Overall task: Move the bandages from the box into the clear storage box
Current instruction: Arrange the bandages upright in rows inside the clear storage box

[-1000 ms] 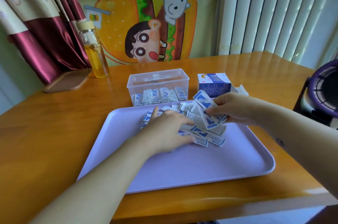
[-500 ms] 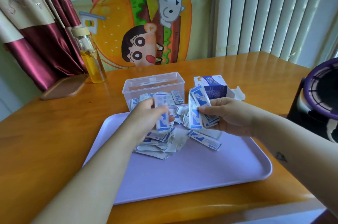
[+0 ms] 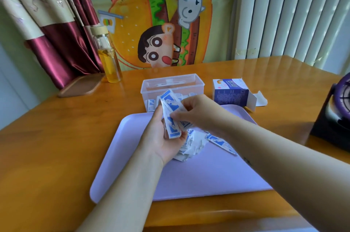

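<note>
Both hands meet over the far half of the flat lilac plastic tray [image 3: 189, 180]: left hand [image 3: 164, 137] palm-up, fingers curled around the lower end of a fanned stack of white-and-blue paper-wrapped bandages [image 3: 171, 116]; right hand [image 3: 200, 112] pinches the same stack from the side, thumb and fingertips closed on it. More loose bandages [image 3: 219, 140] lie in a heap on the tray under and beside the hands, and a row already stands inside the clear lidless plastic storage box [image 3: 173, 85] just beyond the tray. The blue-and-white cardboard bandage box [image 3: 230, 90] sits right of the clear box, end flap open; can't tell if anything is left in it. Handling, as a judgement: near weightless, thin, floppy paper sleeves, slick against each other, so a stack fans and sheds strips unless squeezed across its flat faces near the middle; not fragile, firm pinch is fine. Square the edges before dropping them in on end. Writing: cardboard box has print on top and fine text on the side, too small to read; wrappers show blue blocks and small print, also unreadable. No brand legible.
</note>
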